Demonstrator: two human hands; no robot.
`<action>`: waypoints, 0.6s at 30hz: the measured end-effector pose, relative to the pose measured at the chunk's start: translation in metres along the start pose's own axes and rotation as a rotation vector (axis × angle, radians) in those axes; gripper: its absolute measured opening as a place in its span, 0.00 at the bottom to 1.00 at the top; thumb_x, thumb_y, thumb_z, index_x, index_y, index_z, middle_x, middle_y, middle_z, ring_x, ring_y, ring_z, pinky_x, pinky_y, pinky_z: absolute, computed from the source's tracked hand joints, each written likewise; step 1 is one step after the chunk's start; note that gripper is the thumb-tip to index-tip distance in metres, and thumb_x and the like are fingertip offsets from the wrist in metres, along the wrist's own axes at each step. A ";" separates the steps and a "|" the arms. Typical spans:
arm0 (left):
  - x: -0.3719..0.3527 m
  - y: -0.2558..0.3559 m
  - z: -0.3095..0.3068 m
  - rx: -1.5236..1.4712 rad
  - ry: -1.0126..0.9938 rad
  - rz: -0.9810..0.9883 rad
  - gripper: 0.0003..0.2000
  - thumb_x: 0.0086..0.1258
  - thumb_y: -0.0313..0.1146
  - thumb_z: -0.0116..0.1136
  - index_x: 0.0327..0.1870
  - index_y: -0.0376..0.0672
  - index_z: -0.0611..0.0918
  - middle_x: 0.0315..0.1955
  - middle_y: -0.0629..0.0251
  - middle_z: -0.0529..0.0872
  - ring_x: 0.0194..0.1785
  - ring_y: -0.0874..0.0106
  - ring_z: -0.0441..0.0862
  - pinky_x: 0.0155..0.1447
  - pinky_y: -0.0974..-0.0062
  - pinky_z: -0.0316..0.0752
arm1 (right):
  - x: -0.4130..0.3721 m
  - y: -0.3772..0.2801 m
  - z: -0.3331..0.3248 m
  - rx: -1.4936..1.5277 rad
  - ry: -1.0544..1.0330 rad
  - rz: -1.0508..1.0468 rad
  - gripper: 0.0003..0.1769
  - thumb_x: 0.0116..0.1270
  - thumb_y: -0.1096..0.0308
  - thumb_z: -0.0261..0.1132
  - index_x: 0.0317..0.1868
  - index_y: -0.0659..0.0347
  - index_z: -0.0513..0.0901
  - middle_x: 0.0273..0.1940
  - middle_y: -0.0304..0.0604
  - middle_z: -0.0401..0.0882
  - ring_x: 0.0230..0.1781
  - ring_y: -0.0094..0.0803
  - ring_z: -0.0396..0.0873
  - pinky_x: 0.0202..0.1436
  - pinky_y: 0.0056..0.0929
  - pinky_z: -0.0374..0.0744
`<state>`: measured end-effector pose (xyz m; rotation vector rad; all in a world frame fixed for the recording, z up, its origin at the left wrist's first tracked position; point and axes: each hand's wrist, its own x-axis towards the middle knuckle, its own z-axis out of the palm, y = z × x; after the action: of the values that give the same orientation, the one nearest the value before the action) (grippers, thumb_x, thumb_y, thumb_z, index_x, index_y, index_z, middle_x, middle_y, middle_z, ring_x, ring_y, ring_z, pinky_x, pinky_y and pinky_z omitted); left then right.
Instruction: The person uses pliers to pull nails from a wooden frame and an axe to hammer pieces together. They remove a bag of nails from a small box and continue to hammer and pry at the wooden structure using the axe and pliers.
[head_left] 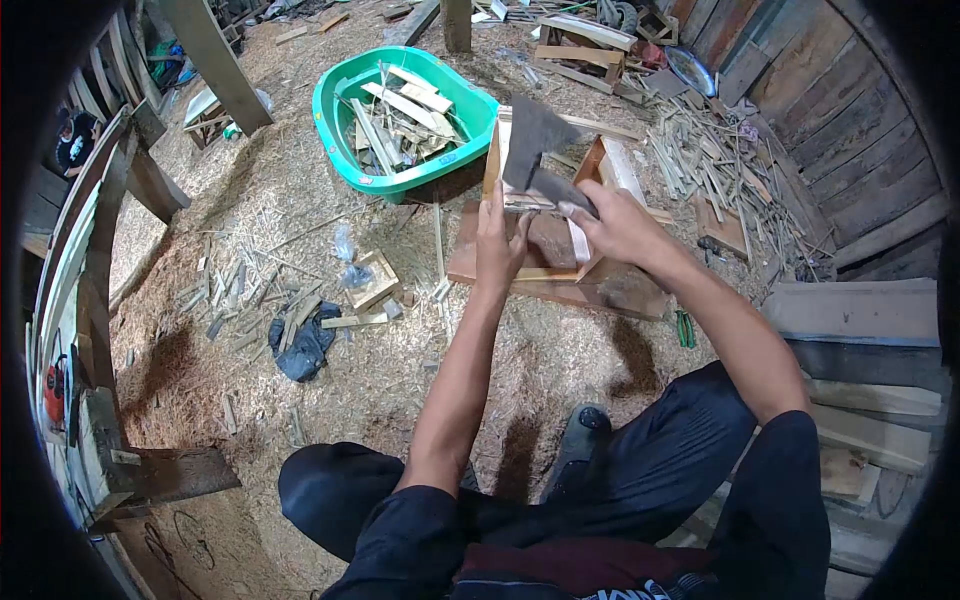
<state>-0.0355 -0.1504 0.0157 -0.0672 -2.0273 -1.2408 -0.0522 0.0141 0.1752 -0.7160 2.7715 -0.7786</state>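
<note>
My right hand [612, 222] is wrapped round the handle of a dark, broad-bladed hatchet [535, 140], its blade raised at the upper middle. Just left of it, my left hand [500, 240] is closed on a small piece of wood [520, 200], partly hidden behind the fingers and the hatchet. Below and behind both hands lies a wooden frame [608, 165] with light and reddish-brown boards. A brown board [555, 290] rests flat on the ground under it.
A green tub [340, 165] of wood scraps stands ahead, left of the hands. Nearer lie a small wooden box [373, 283], a black plastic bag [303, 345] and green-handled pliers [685, 329]. Scrap wood [705, 165] is heaped at right. Another person [75, 142] is at far left.
</note>
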 end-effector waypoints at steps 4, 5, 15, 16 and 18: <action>-0.001 -0.004 0.004 0.039 0.051 0.067 0.36 0.64 0.28 0.67 0.73 0.35 0.64 0.40 0.46 0.77 0.43 0.49 0.77 0.48 0.58 0.73 | 0.006 -0.008 -0.013 0.023 0.164 -0.044 0.21 0.76 0.52 0.56 0.49 0.66 0.76 0.32 0.60 0.81 0.33 0.53 0.82 0.41 0.46 0.77; -0.002 -0.004 0.003 0.041 0.016 0.031 0.36 0.65 0.27 0.66 0.73 0.34 0.63 0.43 0.45 0.77 0.46 0.47 0.77 0.50 0.58 0.74 | 0.007 -0.008 -0.014 0.016 0.237 -0.159 0.19 0.75 0.57 0.57 0.49 0.69 0.76 0.34 0.63 0.83 0.37 0.55 0.85 0.42 0.50 0.79; -0.002 -0.002 0.004 0.008 0.023 0.048 0.35 0.64 0.27 0.67 0.72 0.34 0.65 0.40 0.47 0.77 0.43 0.51 0.77 0.48 0.59 0.73 | 0.000 -0.010 -0.009 -0.035 0.031 -0.016 0.19 0.75 0.56 0.58 0.48 0.67 0.75 0.31 0.61 0.82 0.32 0.54 0.81 0.38 0.49 0.76; -0.002 -0.002 0.005 0.000 0.025 0.040 0.35 0.64 0.27 0.67 0.72 0.34 0.65 0.40 0.48 0.77 0.43 0.51 0.77 0.48 0.60 0.73 | 0.002 -0.017 -0.016 -0.007 0.062 -0.003 0.19 0.74 0.56 0.58 0.47 0.68 0.75 0.33 0.64 0.82 0.36 0.59 0.82 0.40 0.52 0.76; -0.002 -0.001 0.005 -0.007 0.011 0.022 0.35 0.64 0.26 0.67 0.73 0.33 0.64 0.42 0.46 0.77 0.45 0.49 0.77 0.49 0.58 0.73 | 0.006 -0.019 -0.018 0.035 0.124 -0.024 0.19 0.74 0.57 0.58 0.46 0.68 0.75 0.35 0.67 0.82 0.39 0.63 0.82 0.42 0.55 0.76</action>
<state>-0.0369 -0.1467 0.0121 -0.0862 -2.0071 -1.2322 -0.0554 0.0048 0.1998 -0.7197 2.8561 -0.9028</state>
